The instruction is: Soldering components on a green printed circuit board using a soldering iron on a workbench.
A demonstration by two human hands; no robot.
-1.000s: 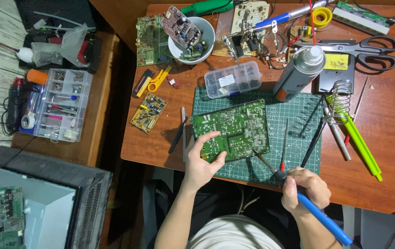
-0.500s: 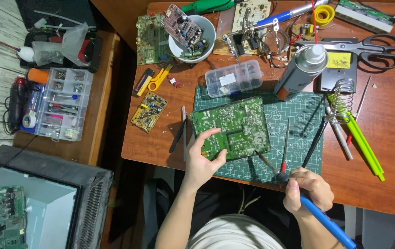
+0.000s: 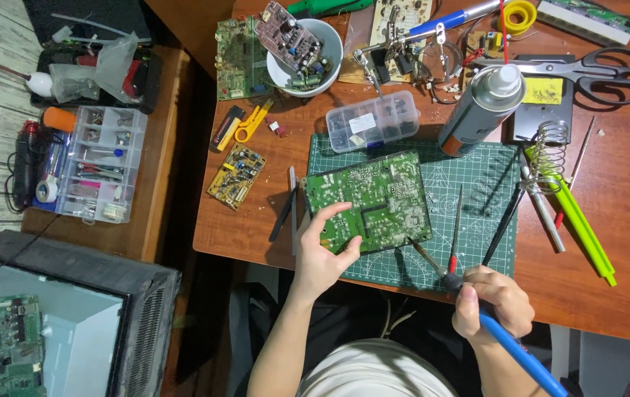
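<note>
A green circuit board (image 3: 371, 200) lies solder side up on a green cutting mat (image 3: 469, 191). My left hand (image 3: 322, 254) grips the board's near left corner, thumb on top. My right hand (image 3: 493, 300) holds a blue-handled soldering iron (image 3: 510, 345) at the table's near edge. Its metal tip (image 3: 425, 256) points toward the board's near right corner and ends just short of it.
A spray can (image 3: 479, 110), a clear parts box (image 3: 371, 121), a white bowl (image 3: 299, 45) with a board in it, scissors (image 3: 587, 68), an iron stand (image 3: 549, 145), screwdrivers and a small yellow board (image 3: 236, 175) crowd the wooden table. A parts organiser (image 3: 101, 163) sits left.
My left hand has shifted its grip on the board's near left corner, and the board has turned slightly. The right hand with the iron has barely moved.
</note>
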